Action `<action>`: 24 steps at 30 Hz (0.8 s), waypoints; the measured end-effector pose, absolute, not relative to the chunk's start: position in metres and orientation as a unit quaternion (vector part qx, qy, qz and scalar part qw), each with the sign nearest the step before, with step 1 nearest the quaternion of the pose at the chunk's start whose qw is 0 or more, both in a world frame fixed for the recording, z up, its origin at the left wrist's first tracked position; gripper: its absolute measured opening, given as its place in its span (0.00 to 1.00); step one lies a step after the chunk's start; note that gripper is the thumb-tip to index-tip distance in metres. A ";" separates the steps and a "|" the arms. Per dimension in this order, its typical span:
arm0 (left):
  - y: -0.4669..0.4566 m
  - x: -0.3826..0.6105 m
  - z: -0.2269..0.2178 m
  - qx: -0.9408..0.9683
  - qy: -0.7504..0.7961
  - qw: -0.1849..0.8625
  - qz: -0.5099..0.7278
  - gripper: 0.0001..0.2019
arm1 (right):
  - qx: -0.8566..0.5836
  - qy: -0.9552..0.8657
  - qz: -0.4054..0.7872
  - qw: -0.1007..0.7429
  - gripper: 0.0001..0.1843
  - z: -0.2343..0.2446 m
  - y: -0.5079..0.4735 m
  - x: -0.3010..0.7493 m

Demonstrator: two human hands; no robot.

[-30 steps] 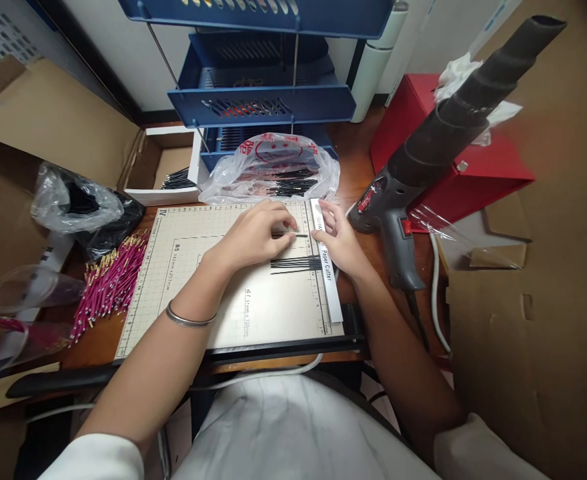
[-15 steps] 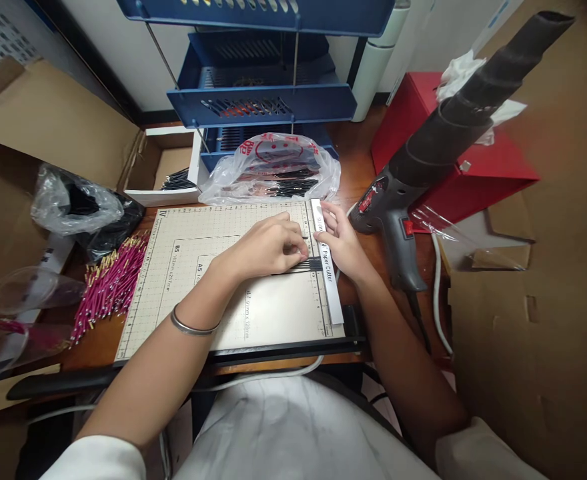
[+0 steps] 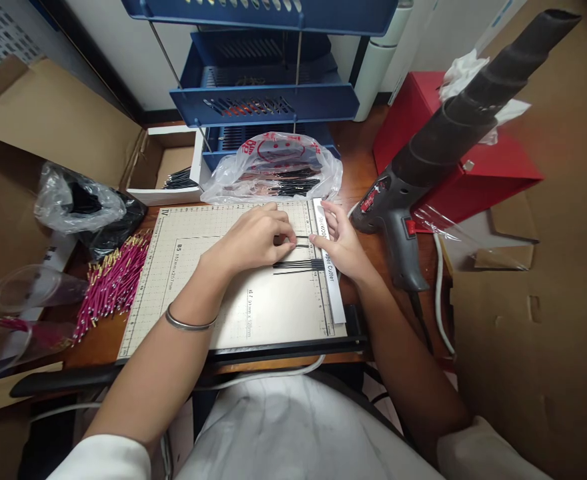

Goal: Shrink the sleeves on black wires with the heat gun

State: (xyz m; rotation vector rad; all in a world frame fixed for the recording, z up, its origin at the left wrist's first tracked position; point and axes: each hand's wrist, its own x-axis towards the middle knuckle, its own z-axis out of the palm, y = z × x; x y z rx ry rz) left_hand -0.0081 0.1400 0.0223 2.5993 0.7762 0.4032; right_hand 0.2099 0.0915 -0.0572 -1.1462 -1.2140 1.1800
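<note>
A paper cutter [image 3: 268, 313] with a cream, grid-printed board lies flat before me. Over its right part my left hand [image 3: 258, 237] pinches a thin black wire [image 3: 302, 246] between thumb and forefinger. My right hand [image 3: 342, 243] is closed about the upper part of the white labelled strip [image 3: 334, 293] at the cutter's right edge. Its thumb reaches left across the strip, close to the wire's right end. Below my fingers, several black wires [image 3: 296, 267] lie side by side, their right ends at the strip.
Magenta pieces with gold ends [image 3: 111, 287] are heaped left of the cutter, beside clear plastic cups [image 3: 28, 290]. A white box [image 3: 163, 195], a plastic bag [image 3: 273, 150] and blue trays [image 3: 268, 103] stand behind. At right is a heat gun [image 3: 398, 200] before a red box [image 3: 503, 167].
My left hand has moved slightly left and up, away from the row of wires, which now shows more. My right thumb has shifted left beyond the strip's edge.
</note>
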 end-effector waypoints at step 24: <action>0.149 -0.005 0.006 0.895 0.315 0.242 0.204 0.07 | -0.490 -0.521 0.467 0.521 0.41 -0.064 0.096 0.210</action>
